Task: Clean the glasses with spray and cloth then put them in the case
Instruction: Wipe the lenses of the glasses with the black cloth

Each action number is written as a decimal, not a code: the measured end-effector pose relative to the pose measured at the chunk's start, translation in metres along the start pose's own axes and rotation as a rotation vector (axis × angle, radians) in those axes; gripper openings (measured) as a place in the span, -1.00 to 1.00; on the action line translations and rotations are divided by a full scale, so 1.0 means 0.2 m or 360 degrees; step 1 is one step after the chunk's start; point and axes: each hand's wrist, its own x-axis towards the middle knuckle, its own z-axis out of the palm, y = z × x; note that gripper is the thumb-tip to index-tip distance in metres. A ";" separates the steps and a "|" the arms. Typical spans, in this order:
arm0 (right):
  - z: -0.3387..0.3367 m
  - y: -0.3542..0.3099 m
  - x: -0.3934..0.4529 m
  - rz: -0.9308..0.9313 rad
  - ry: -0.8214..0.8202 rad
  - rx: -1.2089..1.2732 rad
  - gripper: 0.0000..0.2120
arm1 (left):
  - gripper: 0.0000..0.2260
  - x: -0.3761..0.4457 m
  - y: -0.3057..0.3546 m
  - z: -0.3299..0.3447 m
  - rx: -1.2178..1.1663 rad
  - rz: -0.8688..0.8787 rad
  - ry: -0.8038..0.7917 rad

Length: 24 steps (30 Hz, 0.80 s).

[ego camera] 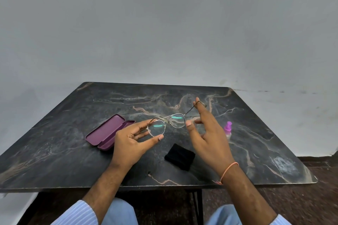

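Observation:
Thin metal-framed glasses are held above the table's middle. My left hand pinches the left lens rim between thumb and fingers. My right hand has its fingers spread, and its forefinger touches the tip of the unfolded right temple arm. A purple case lies open on the table to the left of my left hand. A folded black cloth lies on the table between my wrists. A small spray bottle with a pink cap stands just right of my right hand, partly hidden by it.
The dark marbled table stands against a plain grey wall. Its front edge runs just above my knees, and its right edge falls off to a brown floor.

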 end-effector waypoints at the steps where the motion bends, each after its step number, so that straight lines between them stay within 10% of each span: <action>1: 0.01 -0.01 0.00 -0.0032 -0.0010 0.0015 -0.36 | -0.48 0.00 0.00 0.00 -0.0003 0.0001 0.0012; 24: 0.18 -0.07 -0.06 -0.0406 -0.0340 -0.1060 -0.38 | -0.46 0.01 0.00 -0.01 0.0074 0.0019 -0.0005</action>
